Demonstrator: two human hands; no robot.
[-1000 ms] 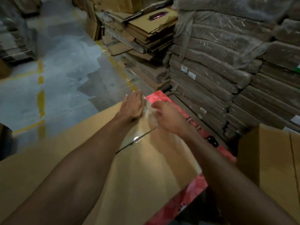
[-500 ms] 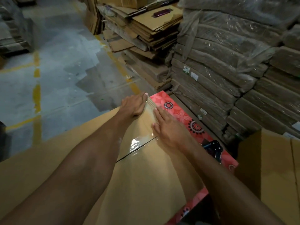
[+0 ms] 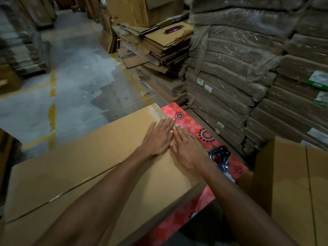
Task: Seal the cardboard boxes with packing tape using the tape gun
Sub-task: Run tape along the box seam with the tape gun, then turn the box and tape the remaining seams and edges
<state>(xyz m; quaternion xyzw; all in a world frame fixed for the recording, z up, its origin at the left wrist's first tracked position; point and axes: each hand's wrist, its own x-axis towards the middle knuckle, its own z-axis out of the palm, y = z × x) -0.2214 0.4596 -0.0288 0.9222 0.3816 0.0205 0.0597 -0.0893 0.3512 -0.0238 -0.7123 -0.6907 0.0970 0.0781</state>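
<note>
In the middle of the frame both hands lay flat on top of the big cardboard box, side by side and touching near its far edge. The left hand had its fingers straight and pressed down on the cardboard, holding nothing. The right hand lay the same way, palm down, fingers stretched toward the far edge, gripping nothing. Just beyond the fingertips a glossy strip of tape ran over the box's far edge. The tape gun lay untouched just right of the right wrist on a red flowered surface, between the big box and a second cardboard box at the lower right. Plastic-wrapped bundles of cardboard were stacked at the upper right, loose flattened cartons at the top centre, and a grey floor with yellow lines filled the left.
</note>
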